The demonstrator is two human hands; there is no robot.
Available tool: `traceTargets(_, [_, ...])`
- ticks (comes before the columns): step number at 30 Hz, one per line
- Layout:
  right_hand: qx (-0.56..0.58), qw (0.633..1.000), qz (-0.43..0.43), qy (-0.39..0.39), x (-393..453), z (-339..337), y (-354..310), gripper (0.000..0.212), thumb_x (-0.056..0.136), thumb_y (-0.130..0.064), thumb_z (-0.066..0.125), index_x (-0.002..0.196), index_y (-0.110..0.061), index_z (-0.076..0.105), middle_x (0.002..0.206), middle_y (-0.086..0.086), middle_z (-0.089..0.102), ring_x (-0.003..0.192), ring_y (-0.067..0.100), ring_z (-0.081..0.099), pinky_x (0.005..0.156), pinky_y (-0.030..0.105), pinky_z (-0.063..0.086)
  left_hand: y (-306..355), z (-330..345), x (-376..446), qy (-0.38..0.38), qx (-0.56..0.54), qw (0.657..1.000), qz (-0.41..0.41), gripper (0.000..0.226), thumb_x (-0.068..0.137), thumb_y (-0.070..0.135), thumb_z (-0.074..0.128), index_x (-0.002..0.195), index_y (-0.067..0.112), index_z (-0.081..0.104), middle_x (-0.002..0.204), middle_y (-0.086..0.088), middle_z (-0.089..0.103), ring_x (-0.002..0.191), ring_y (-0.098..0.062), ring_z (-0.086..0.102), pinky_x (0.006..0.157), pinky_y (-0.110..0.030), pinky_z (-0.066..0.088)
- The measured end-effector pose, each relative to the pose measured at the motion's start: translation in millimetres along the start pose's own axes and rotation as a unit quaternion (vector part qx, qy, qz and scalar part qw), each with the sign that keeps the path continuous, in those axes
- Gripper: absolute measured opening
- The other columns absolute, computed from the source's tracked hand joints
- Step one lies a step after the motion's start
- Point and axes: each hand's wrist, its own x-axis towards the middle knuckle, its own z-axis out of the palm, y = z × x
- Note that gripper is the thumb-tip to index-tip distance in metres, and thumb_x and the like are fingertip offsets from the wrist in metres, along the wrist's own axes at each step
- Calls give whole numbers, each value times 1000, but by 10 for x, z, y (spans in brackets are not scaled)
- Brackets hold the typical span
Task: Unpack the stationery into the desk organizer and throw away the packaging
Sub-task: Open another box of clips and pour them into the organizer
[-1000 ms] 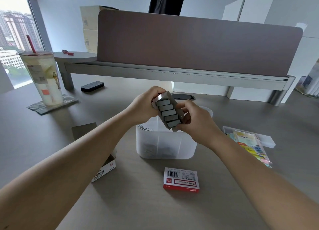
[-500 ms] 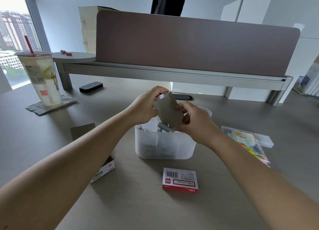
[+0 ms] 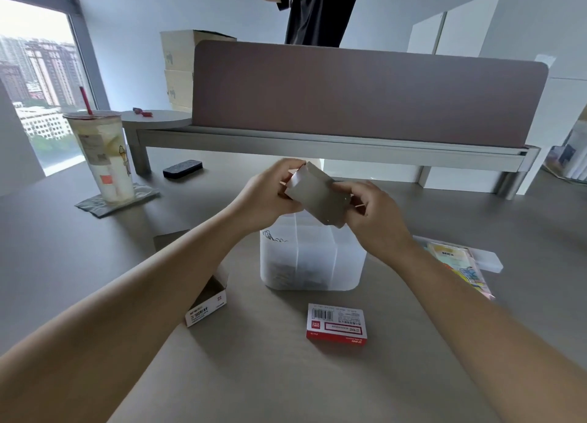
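Hands first: we hold a gray cardboard tray up in the air, tilted, just above the clear organizer. Our left hand grips its far left end, and our right hand pinches its near right end. We see only the tray's plain bottom. The organizer stands on the table, with small dark things in its left part. Near us lies a red and white box. An open white box lies to the left. A packet of sticky notes lies to the right. A tall drink cup stands far left
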Motion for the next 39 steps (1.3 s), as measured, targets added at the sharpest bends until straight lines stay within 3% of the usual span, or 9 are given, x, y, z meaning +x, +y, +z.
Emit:
traceTargets(5, [45, 998, 26, -28, -208, -138, -245, 41, 80, 8, 39, 109, -9, 61, 89, -7, 55, 61, 3, 47, 53, 1, 36, 146, -59, -376, 19, 25, 999, 24, 58, 70, 1, 71, 121, 13, 46, 78, -3, 54, 72, -24, 56, 75, -35, 49])
traceTargets(9, [64, 995, 38, -68, -559, -129, -324, 36, 79, 7, 42, 101, -11, 64, 70, -13, 49, 51, -6, 49, 49, 2, 34, 147, 7, -829, 50, 86, 995, 14, 38, 66, 23, 76, 86, 39, 48, 71, 7, 54, 61, -9, 47, 58, -17, 41])
traceTargets(13, [29, 994, 48, -98, -963, -24, -238, 24, 82, -7, 51, 101, -19, 61, 98, -4, 56, 79, 1, 52, 68, 7, 38, -45, 151, -1272, 75, 123, 988, -57, 36, 64, 30, 76, 72, 37, 42, 71, 15, 52, 60, -4, 47, 48, -3, 37])
traceTargets(17, [-65, 986, 76, -135, -1202, 76, -37, 35, 83, -9, 52, 118, -9, 51, 127, 11, 49, 111, 22, 49, 87, 19, 33, -268, 174, -1616, 130, 176, 969, -119, 35, 65, 34, 75, 77, 26, 43, 72, 14, 47, 64, -4, 43, 53, -12, 36])
traceTargets(20, [-146, 971, 70, -177, -1286, 133, 28, 32, 83, -13, 54, 115, -9, 54, 126, 13, 52, 112, 27, 49, 90, 26, 34, -343, 53, -1768, 140, 227, 953, -144, 36, 67, 39, 73, 73, 21, 43, 81, 8, 51, 74, -18, 47, 64, -30, 39])
traceTargets(25, [-178, 970, 16, -166, -1249, 226, -14, 41, 85, -24, 53, 125, -13, 48, 130, 11, 51, 120, 25, 43, 96, 26, 30, -365, -92, -1782, 142, 336, 912, -188, 43, 70, 49, 66, 89, 12, 52, 106, -10, 57, 102, -30, 50, 85, -37, 40])
traceTargets(28, [-179, 953, -42, -241, -1036, 782, -283, 55, 87, -35, 49, 137, -18, 31, 147, 6, 31, 134, 21, 27, 106, 25, 17, -617, -545, -1907, 186, 366, 875, -256, 38, 71, 53, 63, 79, 19, 47, 107, -11, 57, 105, -29, 48, 81, -33, 35])
traceTargets(32, [-182, 936, -37, -298, -1043, 943, -372, 64, 88, -44, 44, 141, -23, 16, 154, 2, 11, 141, 21, 8, 113, 32, 9, -705, -632, -1912, 163, 370, 867, -290, 37, 73, 53, 62, 83, 21, 45, 111, -11, 57, 108, -30, 47, 82, -34, 32])
traceTargets(39, [-206, 920, -49, -331, -786, 1329, -497, 68, 88, -51, 37, 142, -24, 5, 155, 2, -1, 142, 20, 0, 115, 36, 3, -830, -879, -1907, 151, 356, 867, -315, 39, 74, 53, 60, 82, 20, 43, 111, -13, 57, 105, -30, 49, 83, -34, 33])
